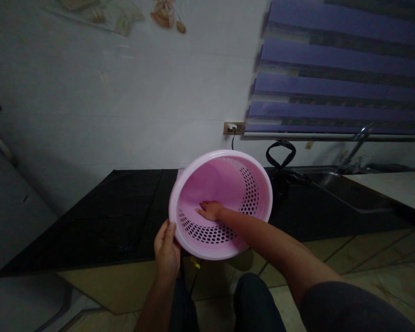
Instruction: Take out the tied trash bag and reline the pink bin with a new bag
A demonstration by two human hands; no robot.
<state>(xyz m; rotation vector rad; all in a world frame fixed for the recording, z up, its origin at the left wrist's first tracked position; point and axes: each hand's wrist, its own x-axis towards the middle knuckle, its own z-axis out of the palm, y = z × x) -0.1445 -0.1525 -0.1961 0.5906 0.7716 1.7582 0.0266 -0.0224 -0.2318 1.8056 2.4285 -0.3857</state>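
Observation:
A pink plastic basket [221, 251] with rows of round holes in its wall is tipped so that its opening faces me, at the front of the black counter. My left hand [167, 251] grips its rim at the lower left, thumb on the near side. Inside the basket, my right hand [210, 210] rests against the pink inner surface with its fingers stretched out and nothing held. The basket's outside and whatever stands behind it are hidden.
The black countertop [124, 207] runs left and right. A black plastic bag [281, 157] stands right of the basket. Farther right are a sink [349, 189] and a faucet [358, 143]. A plug with a cord sits in the wall outlet [234, 128]; purple blinds [332, 87] hang above.

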